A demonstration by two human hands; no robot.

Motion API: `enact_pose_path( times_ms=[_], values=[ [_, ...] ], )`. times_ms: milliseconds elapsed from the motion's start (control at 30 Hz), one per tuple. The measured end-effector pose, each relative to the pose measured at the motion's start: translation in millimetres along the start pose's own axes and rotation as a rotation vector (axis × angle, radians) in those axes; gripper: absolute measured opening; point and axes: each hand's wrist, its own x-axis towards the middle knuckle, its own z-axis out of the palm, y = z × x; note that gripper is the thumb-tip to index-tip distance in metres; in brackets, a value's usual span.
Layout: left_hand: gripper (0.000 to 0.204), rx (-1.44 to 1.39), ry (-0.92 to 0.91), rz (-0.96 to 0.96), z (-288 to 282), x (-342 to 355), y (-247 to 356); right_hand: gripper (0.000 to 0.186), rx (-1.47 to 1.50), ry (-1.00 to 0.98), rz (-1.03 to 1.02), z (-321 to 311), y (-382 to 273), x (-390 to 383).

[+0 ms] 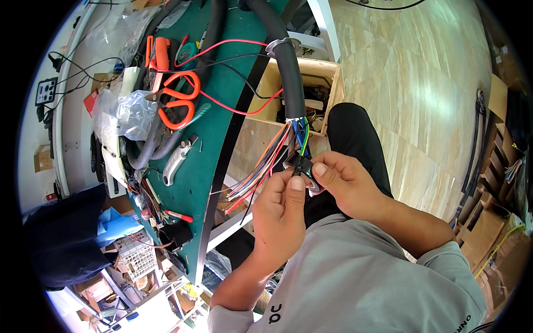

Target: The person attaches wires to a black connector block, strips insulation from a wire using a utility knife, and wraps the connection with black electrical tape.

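Observation:
A thick black foam-sleeved cable (290,77) comes down from the top, and a fan of loose coloured wires (261,166) spreads from its end. Beside them, a blue wire and a green-yellow wire (306,137) run down to my fingertips. My left hand (280,211) is closed, thumb and fingers pinching these wires where black tape is wrapped round them. Close against it, my right hand (351,180) grips a black tape roll (302,164) between thumb and fingers. My fingers partly hide the roll and the wrapped spot.
On the green table (191,194) at left lie orange-handled scissors (183,108), a utility knife (179,161), an orange meter (161,58), a red pen (179,216) and plastic bags (133,114). A red lead (239,111) crosses the table edge. Below the cable stands a wooden box (333,83).

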Motion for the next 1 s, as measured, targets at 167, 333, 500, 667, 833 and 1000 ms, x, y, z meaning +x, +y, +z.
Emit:
enact_pose_path(
  times_ms=[167,333,500,667,833,1000],
  values=[
    [0.025,0.199,0.055,0.019,5.7,-4.5,9.2,0.021,-0.206,0.244,-0.159,-4.4,-15.8,4.4],
    [0.018,0.629,0.119,0.532,5.5,4.3,-13.9,0.026,-1.088,0.088,-0.541,1.6,-51.6,31.3],
    [0.012,0.828,0.167,0.610,6.8,5.7,-10.4,0.033,-1.105,-0.032,-0.291,12.5,-51.7,53.0],
    [0.012,0.874,0.154,0.449,1.4,0.0,-23.9,0.018,-0.775,0.120,-0.263,18.9,-52.4,35.8],
    [0.009,0.758,0.214,0.446,3.1,-0.5,-31.2,0.019,-0.276,0.084,-0.087,15.1,-49.8,2.1],
    [0.009,0.768,0.194,0.444,3.8,-3.7,-34.3,0.043,-0.381,0.146,0.022,8.9,-46.5,-12.3]
  ],
)
